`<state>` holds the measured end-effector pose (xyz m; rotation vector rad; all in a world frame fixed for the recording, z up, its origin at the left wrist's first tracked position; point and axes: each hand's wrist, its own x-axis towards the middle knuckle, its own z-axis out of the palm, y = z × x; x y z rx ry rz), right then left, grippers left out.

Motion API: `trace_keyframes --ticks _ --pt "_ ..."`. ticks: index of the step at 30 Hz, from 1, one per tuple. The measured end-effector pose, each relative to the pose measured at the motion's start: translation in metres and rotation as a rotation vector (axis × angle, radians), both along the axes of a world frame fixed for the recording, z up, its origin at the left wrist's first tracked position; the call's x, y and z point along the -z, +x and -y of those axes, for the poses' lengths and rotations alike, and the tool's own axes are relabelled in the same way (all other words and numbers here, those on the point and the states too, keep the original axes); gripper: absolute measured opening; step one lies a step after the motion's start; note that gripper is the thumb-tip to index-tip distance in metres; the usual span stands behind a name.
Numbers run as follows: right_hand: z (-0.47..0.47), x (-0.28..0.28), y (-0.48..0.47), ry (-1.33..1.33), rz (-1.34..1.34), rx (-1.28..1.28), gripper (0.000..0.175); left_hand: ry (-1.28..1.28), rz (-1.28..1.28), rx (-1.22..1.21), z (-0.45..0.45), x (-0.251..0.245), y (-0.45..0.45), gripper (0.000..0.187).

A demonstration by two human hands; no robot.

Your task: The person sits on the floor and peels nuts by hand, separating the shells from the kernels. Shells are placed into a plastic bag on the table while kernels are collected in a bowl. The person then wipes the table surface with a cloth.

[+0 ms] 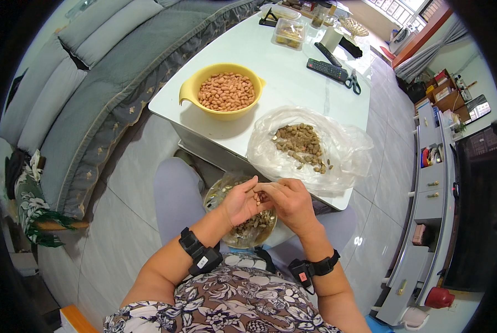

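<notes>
My left hand (245,204) is cupped, palm up, with a few peanut kernels (258,197) in it. Over them, my right hand (291,202) bends its fingers against the left ones. Both hands are above a round bin (240,244) between my knees, lined with a plastic bag and holding shells. On the table, a yellow plastic bowl (193,86) is filled with peanut kernels. To its right, a spread clear plastic bag (344,145) bears a pile of brown, unshelled-looking pieces (300,141); their exact kind is unclear.
The white table (290,87) carries two remote controls (327,70), scissors (353,82), a roll of paper (331,38) and a lidded food box (289,33) towards its far end. A grey sofa (107,79) runs along the left, a low TV cabinet (429,208) along the right.
</notes>
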<state>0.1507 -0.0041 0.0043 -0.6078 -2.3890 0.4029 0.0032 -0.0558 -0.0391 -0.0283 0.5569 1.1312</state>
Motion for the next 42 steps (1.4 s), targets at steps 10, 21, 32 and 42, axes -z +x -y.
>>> trace_keyframes --ticks 10,21,32,42 --pt "0.005 0.004 0.011 -0.29 0.126 0.039 0.021 -0.079 -0.374 0.006 0.002 0.018 -0.022 0.026" --pt "-0.121 0.025 0.013 -0.22 0.151 0.597 0.019 -0.002 -0.372 -0.097 -0.021 -0.019 -0.049 0.019" --pt "-0.176 0.056 -0.01 -0.275 0.491 0.756 0.025 -0.04 -0.226 -0.037 -0.017 -0.008 -0.041 0.017" --pt "-0.158 0.052 0.011 -0.158 0.315 0.739 0.015 -0.029 -0.243 0.013 -0.011 -0.012 -0.027 0.017"
